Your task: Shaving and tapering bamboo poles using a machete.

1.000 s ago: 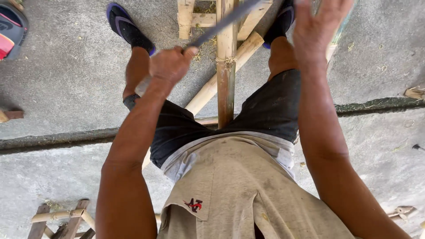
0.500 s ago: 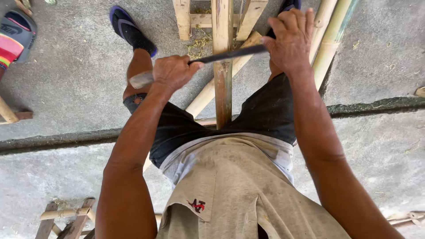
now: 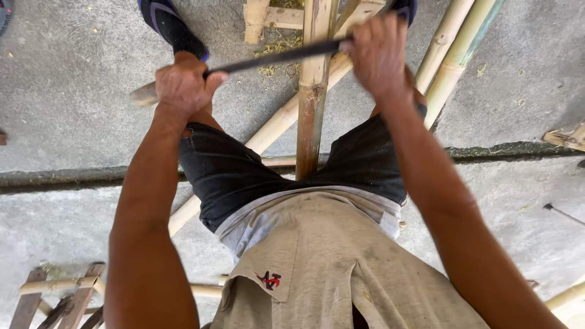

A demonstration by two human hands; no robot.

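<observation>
grey concrete floor lies below you. your left hand [image 3: 183,85] and right hand [image 3: 378,55] each clench an end of a dark blade [image 3: 274,58] lying across the upright bamboo pole [image 3: 314,91]. keep both grips level, pull evenly along the pole.

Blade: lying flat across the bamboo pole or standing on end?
Flat across. The dark blade spans the bamboo pole crosswise, left hand on its handle end, right hand gripping the far end.
</observation>
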